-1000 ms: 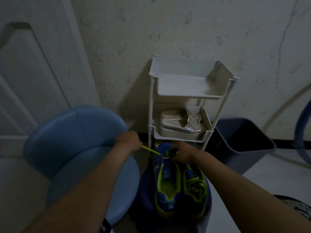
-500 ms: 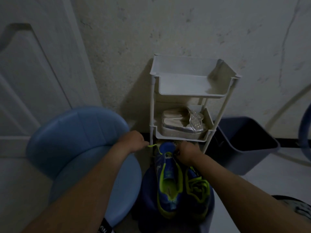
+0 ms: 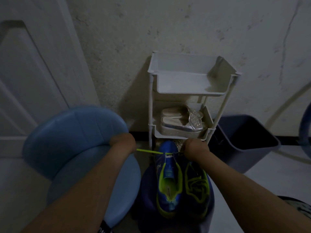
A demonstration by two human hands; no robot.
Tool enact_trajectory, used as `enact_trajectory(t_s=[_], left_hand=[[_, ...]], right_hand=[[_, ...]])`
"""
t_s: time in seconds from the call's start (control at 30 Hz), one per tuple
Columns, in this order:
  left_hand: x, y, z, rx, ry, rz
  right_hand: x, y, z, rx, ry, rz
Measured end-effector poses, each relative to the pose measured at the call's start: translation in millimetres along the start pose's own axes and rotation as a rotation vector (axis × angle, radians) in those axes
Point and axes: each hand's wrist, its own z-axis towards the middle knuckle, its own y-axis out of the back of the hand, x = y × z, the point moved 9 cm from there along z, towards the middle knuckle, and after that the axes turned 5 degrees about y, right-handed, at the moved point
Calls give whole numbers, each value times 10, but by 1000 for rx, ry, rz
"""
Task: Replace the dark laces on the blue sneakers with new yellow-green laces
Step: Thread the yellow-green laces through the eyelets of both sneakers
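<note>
A yellow-green lace (image 3: pixel 148 151) is stretched across the toe end of one blue sneaker (image 3: pixel 169 179), set beside the second sneaker (image 3: pixel 196 185) before a white rack (image 3: pixel 152 98), one end held in the clenched left hand (image 3: pixel 123 142), the other seemingly pinched by the right hand (image 3: pixel 196 149), whose fingers are hidden.

The sneakers (image 3: pixel 170 182) were hemmed in by the chair (image 3: pixel 75 132) close on the left, the rack (image 3: pixel 190 93) just beyond their toes against the wall (image 3: pixel 168 22), and the bin (image 3: pixel 239 148) to the right, a taut lace (image 3: pixel 148 151) crossing the left gap, with bare floor (image 3: pixel 269 179) open between sneakers and bin.
</note>
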Motion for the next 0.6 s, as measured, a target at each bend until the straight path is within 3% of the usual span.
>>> enact_trajectory(t_s=[0.13, 0.33, 0.5, 0.6], left_hand=[[-105, -59, 48, 43, -136, -86], [-157, 177, -83, 91, -337, -313], [-105, 516, -248, -13, -371, -680], [-219, 448, -409, 7, -411, -651]], right_hand=[[69, 2, -8, 21, 38, 16], [41, 54, -29, 116, 34, 223], [-38, 88, -142, 102, 34, 182], [14, 46, -151, 118, 61, 364]])
